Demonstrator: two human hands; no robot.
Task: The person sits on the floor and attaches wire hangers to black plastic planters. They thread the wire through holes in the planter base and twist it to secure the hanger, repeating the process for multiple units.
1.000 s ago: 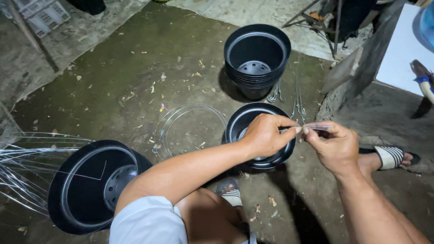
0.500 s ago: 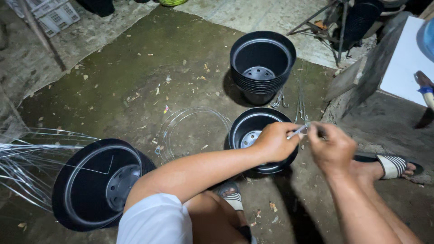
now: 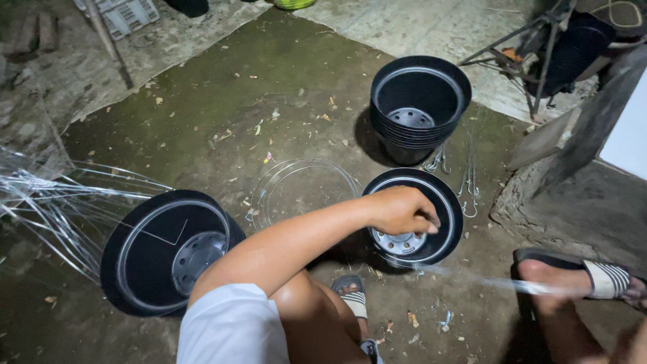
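Note:
My left hand is curled closed over a black plastic pot that stands on the ground and shows a grey drain disc inside. A thin pale strand, blurred, runs from under this hand toward the lower right, across my sandalled foot. The fingers appear to pinch its end. My right hand is out of the picture, beyond the lower right edge.
A stack of black pots stands behind. A larger black pot lies tilted at the left, beside a bundle of clear strands. A coil of clear rings and wire hooks lie on the dirty concrete.
Both hands were together over the pot, pinching the strand. My right hand has since pulled away to the lower right and out of view, drawing the strand out; my left hand stays over the pot.

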